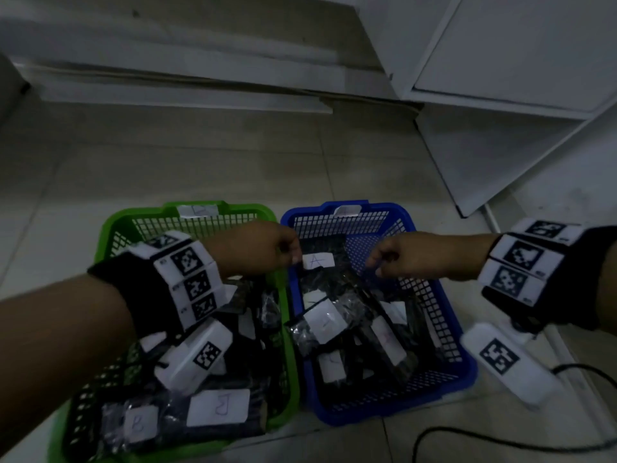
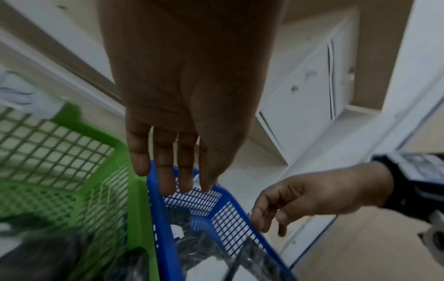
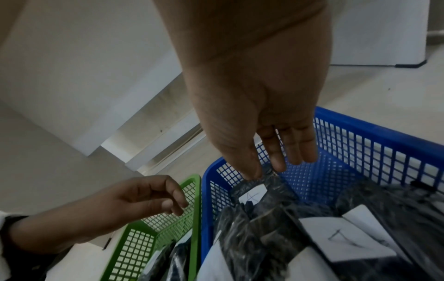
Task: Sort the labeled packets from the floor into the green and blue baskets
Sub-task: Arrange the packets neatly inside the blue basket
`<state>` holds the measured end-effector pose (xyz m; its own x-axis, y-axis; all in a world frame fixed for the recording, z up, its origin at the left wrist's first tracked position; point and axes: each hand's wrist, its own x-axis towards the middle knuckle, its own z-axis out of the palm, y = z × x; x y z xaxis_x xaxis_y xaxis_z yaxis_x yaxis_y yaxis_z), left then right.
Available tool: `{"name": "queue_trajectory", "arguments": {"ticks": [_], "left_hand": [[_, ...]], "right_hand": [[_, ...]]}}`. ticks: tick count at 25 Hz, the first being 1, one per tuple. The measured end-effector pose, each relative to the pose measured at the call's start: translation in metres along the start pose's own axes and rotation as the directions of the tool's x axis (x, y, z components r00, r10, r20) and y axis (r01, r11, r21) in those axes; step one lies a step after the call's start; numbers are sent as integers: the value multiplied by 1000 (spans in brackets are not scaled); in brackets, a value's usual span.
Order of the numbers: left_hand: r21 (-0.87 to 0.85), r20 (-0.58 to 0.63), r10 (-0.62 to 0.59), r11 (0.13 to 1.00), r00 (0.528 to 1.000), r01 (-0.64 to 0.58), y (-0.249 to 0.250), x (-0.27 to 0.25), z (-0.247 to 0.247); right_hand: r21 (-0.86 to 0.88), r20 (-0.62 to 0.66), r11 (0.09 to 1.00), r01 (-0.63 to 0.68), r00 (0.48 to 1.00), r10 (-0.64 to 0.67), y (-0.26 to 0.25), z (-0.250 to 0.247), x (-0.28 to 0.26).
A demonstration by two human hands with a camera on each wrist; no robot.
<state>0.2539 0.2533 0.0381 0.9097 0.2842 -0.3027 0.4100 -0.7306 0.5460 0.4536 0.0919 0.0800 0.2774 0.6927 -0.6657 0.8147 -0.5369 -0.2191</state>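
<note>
A green basket (image 1: 110,235) stands on the floor beside a blue basket (image 1: 449,309), and both hold several dark packets with white labels. My right hand (image 3: 266,169) hangs over the far end of the blue basket. Its thumb and forefinger pinch the top edge of a packet labelled A (image 3: 254,192), which hangs upright above the pile; the same packet (image 1: 317,260) shows in the head view. My left hand (image 1: 293,255) hovers over the rims where the baskets meet, just left of that packet. Its fingers (image 2: 165,171) are relaxed and hold nothing.
White boards (image 1: 167,88) lean along the far wall and a white cabinet (image 1: 500,61) stands at the back right. A black cable (image 1: 500,442) lies on the tiled floor to the right of the blue basket. Bare tiles (image 1: 200,168) stretch beyond the baskets.
</note>
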Motion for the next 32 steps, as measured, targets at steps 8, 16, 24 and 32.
{"name": "queue_trajectory", "arguments": {"ticks": [8,16,24,32], "left_hand": [[112,-11,-6,994,1000,8,36,59,24],[185,31,-136,974,990,128,28,61,71],[351,54,-179,925,982,149,37,75,78],[411,184,-271,894,945,176,40,92,74]], "right_hand": [[104,-42,992,71,997,-67,60,28,28],[340,-5,930,138,989,-145,44,67,73],[656,-277,747,106,955,108,82,37,97],[511,-268,858,41,957,114,93,54,130]]}}
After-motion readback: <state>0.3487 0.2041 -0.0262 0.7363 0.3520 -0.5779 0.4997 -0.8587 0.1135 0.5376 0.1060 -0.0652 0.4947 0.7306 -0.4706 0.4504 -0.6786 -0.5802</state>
